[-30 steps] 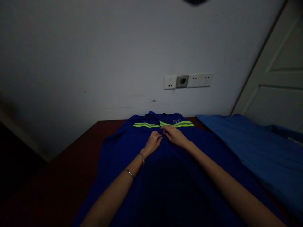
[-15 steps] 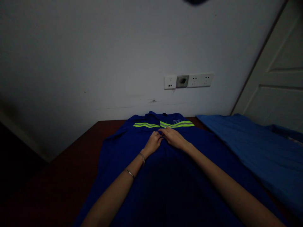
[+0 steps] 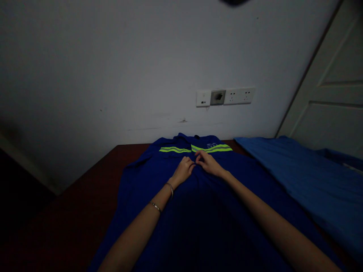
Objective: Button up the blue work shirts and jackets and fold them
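A dark blue work jacket (image 3: 147,181) lies spread front side up, its collar toward the wall. A yellow-green reflective stripe (image 3: 218,148) runs across the chest, with small white print above its right half. My left hand (image 3: 183,168), with two bracelets on the wrist, pinches the jacket's front opening just below the stripe. Close beside it, my right hand (image 3: 210,164) has thumb and index finger curled into a pinch at the same edge. Whatever small fastening lies between the fingertips is too small and dark to make out.
Beneath the jacket is a dark red-brown tabletop (image 3: 96,185). A lighter blue cloth (image 3: 297,173) lies along the right side. Behind stands a pale wall with a row of sockets (image 3: 238,96). A panelled door (image 3: 334,109) is at the right.
My right hand has drawn slightly right, its index finger now curled back toward the thumb instead of reaching over my left fingertips. My left hand keeps its pinch in place.
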A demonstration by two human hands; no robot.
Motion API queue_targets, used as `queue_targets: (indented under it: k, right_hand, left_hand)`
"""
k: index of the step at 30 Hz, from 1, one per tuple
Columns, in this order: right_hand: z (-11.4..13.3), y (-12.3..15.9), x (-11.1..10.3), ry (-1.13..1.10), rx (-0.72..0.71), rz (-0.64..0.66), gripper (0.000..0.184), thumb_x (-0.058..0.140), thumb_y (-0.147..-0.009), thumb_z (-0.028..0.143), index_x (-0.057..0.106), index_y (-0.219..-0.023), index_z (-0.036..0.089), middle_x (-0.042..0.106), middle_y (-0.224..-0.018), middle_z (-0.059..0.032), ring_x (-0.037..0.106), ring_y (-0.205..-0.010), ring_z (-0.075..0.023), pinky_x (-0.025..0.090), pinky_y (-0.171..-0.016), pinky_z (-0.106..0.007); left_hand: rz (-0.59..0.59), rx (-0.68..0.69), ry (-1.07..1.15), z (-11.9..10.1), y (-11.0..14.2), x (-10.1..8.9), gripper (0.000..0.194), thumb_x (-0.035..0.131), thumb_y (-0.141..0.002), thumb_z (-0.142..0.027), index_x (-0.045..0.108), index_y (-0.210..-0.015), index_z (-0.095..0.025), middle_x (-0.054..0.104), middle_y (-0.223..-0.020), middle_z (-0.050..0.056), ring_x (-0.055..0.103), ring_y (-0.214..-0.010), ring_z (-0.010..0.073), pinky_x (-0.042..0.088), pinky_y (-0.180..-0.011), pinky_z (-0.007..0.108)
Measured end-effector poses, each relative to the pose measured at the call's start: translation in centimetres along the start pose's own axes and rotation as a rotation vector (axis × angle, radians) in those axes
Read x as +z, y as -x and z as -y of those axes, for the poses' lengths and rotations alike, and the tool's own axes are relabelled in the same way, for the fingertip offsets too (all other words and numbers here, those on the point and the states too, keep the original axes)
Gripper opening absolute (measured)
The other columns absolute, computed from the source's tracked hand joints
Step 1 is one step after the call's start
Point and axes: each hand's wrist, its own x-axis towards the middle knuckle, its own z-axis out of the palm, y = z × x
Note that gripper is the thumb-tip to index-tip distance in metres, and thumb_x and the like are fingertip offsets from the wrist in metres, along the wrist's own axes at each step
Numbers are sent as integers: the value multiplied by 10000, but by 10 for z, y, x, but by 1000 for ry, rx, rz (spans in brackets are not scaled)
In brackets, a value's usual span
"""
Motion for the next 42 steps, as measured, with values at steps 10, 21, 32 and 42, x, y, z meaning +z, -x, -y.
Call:
queue_targets:
  k: [10, 21, 32, 42]
  right_hand:
    - [-18, -2, 20, -541, 365, -135, 326, 603, -607, 198, 400, -861, 207, 580, -643, 49, 586, -625, -131, 444, -622, -262]
    - [-12, -7, 21, -788, 657, -239, 381, 649, -544, 104, 381, -794, 205, 601, -572, 63, 558, -508, -100, 432, -531, -214]
    - [-6, -8, 19, -769, 924, -277, 434, 695, -511, 84, 429, -843, 171, 496, -422, 89, 466, -372, -99, 342, -386, -204]
    - [-4, -12, 19, -440, 591, -223, 311, 571, -573, 84, 378, -782, 208, 581, -572, 64, 586, -572, -127, 437, -557, -227]
  left_hand:
    - [-28, 2, 16, 2, -2, 3, 122, 477, -814, -159, 597, -796, -153, 535, -809, 42, 469, -818, 158, 402, -811, 316]
    - [-73, 23, 14, 0, -1, -1, 172, 462, -825, -172, 630, -831, -137, 539, -777, 54, 470, -791, 157, 420, -739, 292]
    - [-55, 22, 26, -2, -1, 0, 172, 460, -823, -162, 632, -820, -148, 538, -787, 50, 472, -800, 155, 416, -756, 300]
    - [-142, -123, 82, -4, -4, 7, 133, 578, -770, -270, 644, -780, -154, 561, -754, 38, 493, -765, 152, 408, -724, 285]
